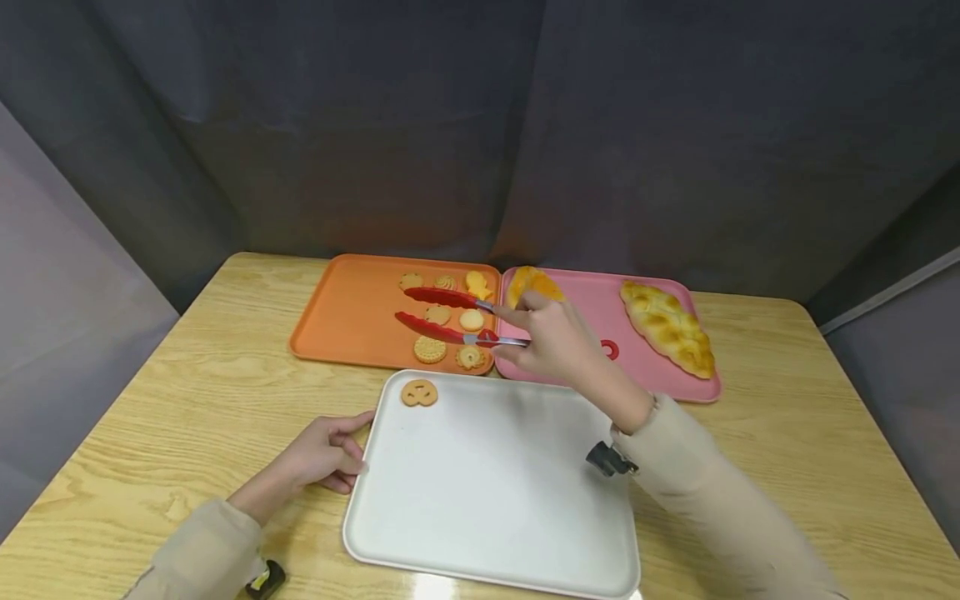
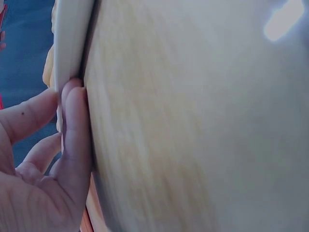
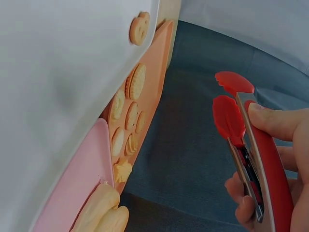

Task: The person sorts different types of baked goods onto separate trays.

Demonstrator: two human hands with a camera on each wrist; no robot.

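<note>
My right hand [image 1: 555, 337] holds a pair of red-tipped metal tongs [image 3: 263, 159]. Their two scalloped red ends stand apart over the orange tray [image 1: 352, 312], above several cookies [image 1: 430, 350], with nothing between them. A red ring [image 1: 610, 349] shows just past the hand. At the left edge of the white tray [image 1: 495, 492], my left hand [image 1: 322, 454] holds the rim; in the left wrist view its fingers [image 2: 72, 130] lie against the tray's side. One pretzel-shaped cookie [image 1: 419, 392] lies in the white tray's far left corner.
Right of the orange tray, a pink tray [image 1: 592, 308] carries a braided bread [image 1: 667, 329] and another golden bread [image 1: 532, 283], partly behind the right hand. All trays stand on a wooden table [image 1: 780, 450]. A dark curtain [image 1: 480, 133] hangs behind.
</note>
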